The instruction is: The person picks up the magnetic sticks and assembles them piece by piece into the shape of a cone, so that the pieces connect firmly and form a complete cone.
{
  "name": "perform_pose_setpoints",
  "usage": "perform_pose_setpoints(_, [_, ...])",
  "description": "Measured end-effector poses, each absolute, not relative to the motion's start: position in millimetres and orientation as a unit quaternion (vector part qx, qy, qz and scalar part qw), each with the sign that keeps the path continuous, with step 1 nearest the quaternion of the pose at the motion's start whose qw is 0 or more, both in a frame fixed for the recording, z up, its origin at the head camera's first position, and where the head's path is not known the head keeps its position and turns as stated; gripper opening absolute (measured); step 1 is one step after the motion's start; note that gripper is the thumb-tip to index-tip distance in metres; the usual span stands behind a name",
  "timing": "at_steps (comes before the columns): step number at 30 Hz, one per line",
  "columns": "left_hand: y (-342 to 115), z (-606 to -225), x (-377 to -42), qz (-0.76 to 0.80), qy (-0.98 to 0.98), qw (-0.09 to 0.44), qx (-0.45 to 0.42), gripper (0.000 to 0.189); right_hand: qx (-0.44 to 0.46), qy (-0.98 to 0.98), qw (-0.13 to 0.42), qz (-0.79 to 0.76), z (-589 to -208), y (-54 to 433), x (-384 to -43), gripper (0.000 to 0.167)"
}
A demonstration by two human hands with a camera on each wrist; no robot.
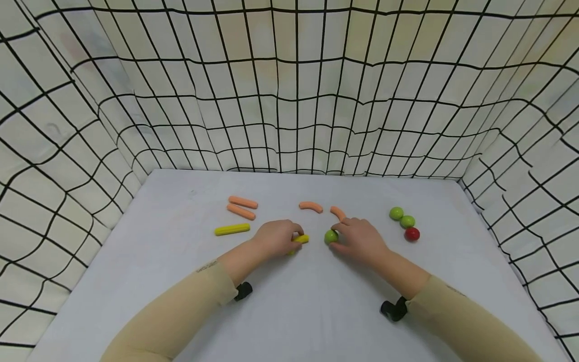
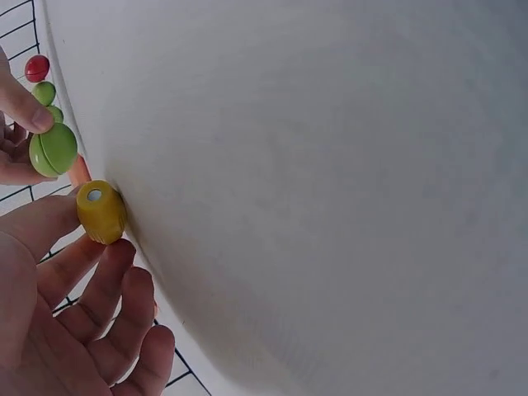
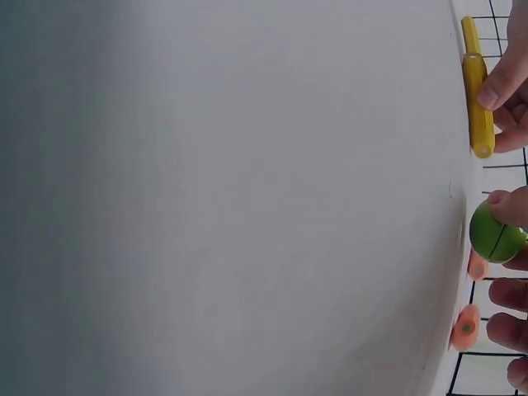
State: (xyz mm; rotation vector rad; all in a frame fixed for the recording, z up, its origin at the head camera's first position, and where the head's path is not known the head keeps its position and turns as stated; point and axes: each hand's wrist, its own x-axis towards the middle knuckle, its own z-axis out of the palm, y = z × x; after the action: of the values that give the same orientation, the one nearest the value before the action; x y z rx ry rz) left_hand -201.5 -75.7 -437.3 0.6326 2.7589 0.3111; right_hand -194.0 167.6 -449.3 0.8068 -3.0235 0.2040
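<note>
Yellow and green are the colours between the fingers here: from where I stand, a person has one small piece in each hand near the middle of a white-covered table [image 1: 298, 311]. The left hand [image 1: 277, 239] pinches a yellow stick [image 1: 302, 239] between thumb and fingers, its other fingers loosely bent and apart. The right hand [image 1: 359, 240] pinches a green ball [image 1: 331, 237], marked by a seam, between thumb and forefinger, with the remaining fingers spread. The step in hand seems to be handling these two pieces at once, side by side with a gap between; whether they are being picked up or put down, I cannot tell. Either way, I judge the next move calls for a light, steady pinch, since the ball could roll and a curved orange piece [image 1: 338, 213] sits just beyond the right hand's fingers. Both forearms, in tan sleeves, slant inward from the near corners, and the hands face each other, low over the cloth, fingertips pointing in. Off to the left lie another yellow stick [image 1: 232, 230] and two orange sticks [image 1: 240, 211]; off to the right, two more green balls [image 1: 407, 221] and a red ball [image 1: 412, 234].
</note>
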Motion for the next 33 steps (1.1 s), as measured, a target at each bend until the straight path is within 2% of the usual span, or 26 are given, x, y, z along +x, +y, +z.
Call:
perform_pose_setpoints(15, [-76.5, -437.3, -201.8, 0.127, 0.956, 0.146, 0.218, 0.028, 0.292, -0.953, 0.007, 0.079, -453.7, 139.1, -197.5, 0.039])
perform_pose_setpoints(33, [-74.7, -436.0, -198.7, 0.127, 0.956, 0.135, 0.229, 0.026, 0.292, -0.952, 0.001, 0.09, -451.6, 132.8, -195.1, 0.037])
